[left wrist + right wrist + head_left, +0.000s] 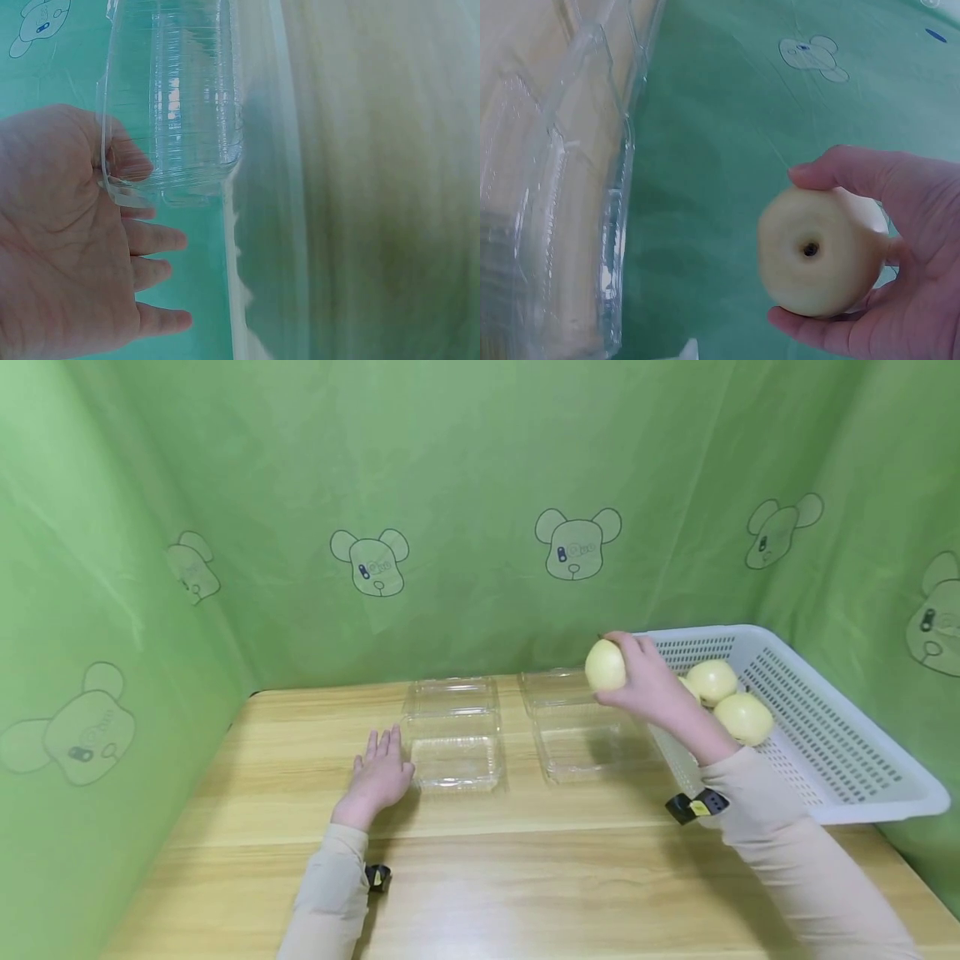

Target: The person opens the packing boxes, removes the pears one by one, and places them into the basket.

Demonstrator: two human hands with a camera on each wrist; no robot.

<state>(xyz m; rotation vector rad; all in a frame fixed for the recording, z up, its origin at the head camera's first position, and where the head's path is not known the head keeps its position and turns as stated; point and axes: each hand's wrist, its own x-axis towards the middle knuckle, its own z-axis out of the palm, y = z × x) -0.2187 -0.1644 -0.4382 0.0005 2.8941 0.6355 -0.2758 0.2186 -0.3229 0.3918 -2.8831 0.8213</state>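
Observation:
My right hand [647,683] grips a pale yellow pear [605,666] in the air, over the right clear plastic box [581,752] and beside the basket's left rim. In the right wrist view, thumb and fingers wrap the sides of the pear [814,255], its dark-centred hollow end facing the camera. My left hand [381,777] is low beside the left clear plastic box [455,764], fingers stretched forward and spread. The left wrist view has its thumb overlapping the corner of the box [176,97], the other fingers apart from it. Both boxes stand with lids folded back.
A white slotted basket [847,693] stands on the right of the wooden table [480,877], with several pears [742,718] at its left side. Green curtains [472,460] with printed bear heads enclose the back and both sides.

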